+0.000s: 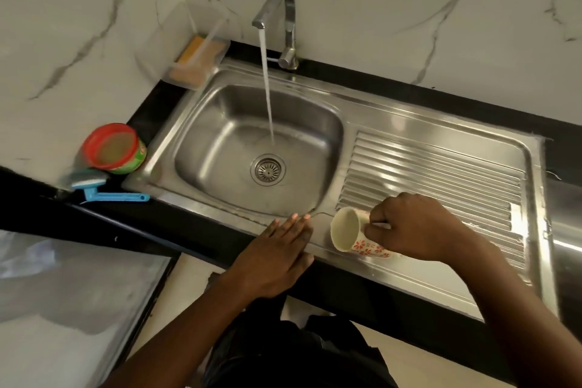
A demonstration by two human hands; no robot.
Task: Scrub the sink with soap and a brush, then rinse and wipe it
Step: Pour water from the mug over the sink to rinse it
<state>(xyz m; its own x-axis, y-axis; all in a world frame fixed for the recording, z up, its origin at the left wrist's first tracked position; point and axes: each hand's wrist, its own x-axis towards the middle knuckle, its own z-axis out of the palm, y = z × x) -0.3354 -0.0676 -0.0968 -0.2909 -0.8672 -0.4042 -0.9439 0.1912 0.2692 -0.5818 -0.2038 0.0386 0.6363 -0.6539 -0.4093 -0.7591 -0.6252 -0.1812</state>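
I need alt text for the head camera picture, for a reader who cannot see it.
The right hand holds a tilted cup over the sink edge; the left hand lies flat beside it. The tap runs into the basin; a blue brush lies left.

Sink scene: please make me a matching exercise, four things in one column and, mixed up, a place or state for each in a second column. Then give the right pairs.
Things
1. cup
2. brush
3. tap
4. left hand

Places or states
A. flat on the front rim of the sink
B. running into the basin
C. tilted, held by the right hand
D. on the black counter, left of the sink

Pairs: 1-C, 2-D, 3-B, 4-A
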